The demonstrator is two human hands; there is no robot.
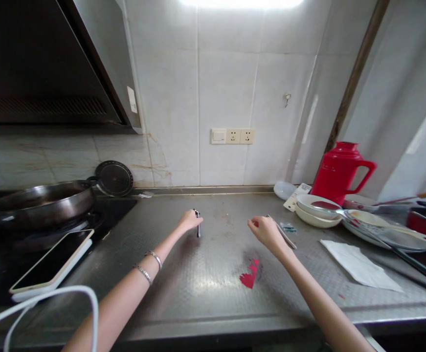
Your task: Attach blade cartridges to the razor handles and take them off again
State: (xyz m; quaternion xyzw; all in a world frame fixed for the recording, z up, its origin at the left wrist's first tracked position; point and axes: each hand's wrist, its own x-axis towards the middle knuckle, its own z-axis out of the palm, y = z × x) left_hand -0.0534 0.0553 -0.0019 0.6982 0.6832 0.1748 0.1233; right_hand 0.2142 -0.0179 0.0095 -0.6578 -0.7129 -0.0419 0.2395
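My left hand [189,220] is closed round a small, narrow, dark metallic object [198,230] that points down toward the steel countertop [213,303]; its kind does not show. Across from it, my right hand [264,229] is curled shut, and whatever its fingers hold is hidden. A slim grey strip-like object [288,237] runs along the right side of that hand; I cannot tell whether it is held or lies on the counter. Nearer the front edge is a torn red patch [250,274]. A small clear-and-green packet [289,228] lies just right of my right hand.
Left are a pan [44,203] on the stove, a round dark lid [114,178], a phone [53,264] and a white cable [94,313]. Right stand a red thermos jug [335,171], stacked bowls [317,221], plates with utensils [385,234] and a white tissue [359,264].
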